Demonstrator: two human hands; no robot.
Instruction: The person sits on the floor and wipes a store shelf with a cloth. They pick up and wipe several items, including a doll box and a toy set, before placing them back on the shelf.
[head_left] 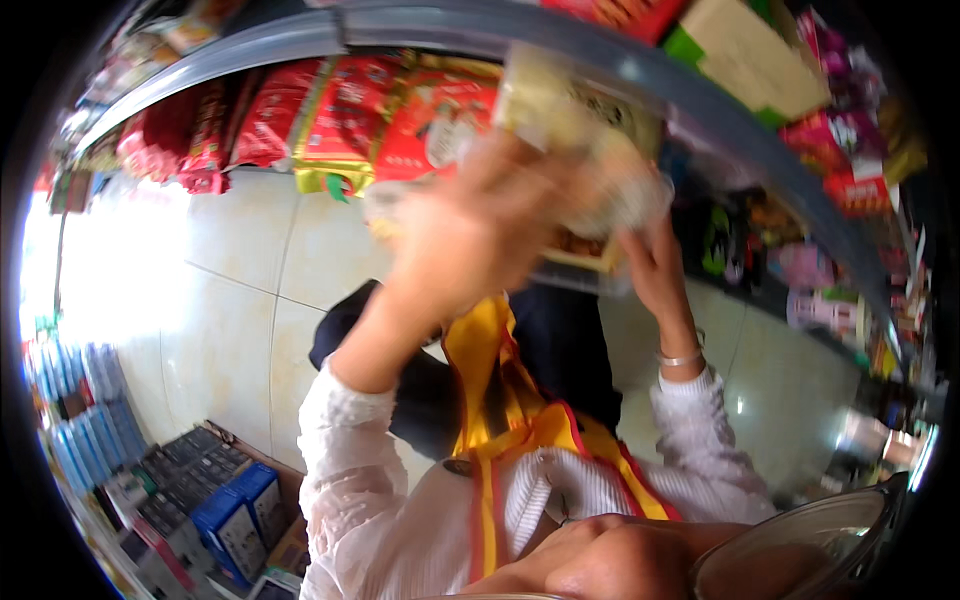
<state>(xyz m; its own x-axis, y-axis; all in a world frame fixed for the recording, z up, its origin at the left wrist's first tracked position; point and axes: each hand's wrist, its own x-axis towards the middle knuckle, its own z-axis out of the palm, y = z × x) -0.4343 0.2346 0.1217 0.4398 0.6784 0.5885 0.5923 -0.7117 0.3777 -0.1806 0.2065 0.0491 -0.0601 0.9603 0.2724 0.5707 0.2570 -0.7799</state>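
My left hand (478, 235) is smeared by motion in front of the shelf, over a stack of packages. Its fingers are too blurred to read. A pale yellow package (545, 95) shows just beyond it, its lower part blurred. My right hand (655, 262) closes on the right side of a clear plastic pack (645, 198), thumb toward me. Under both lies a shallow clear-edged box (585, 270) with something brown inside. Whether the clear pack and the box are one thing I cannot tell.
Red and gold bags (435, 120) line the shelf to the left, under a grey shelf edge (440, 22). A cream and green carton (752, 60) sits above on the right. Blue boxes (235, 520) and dark packs stand on the floor at lower left.
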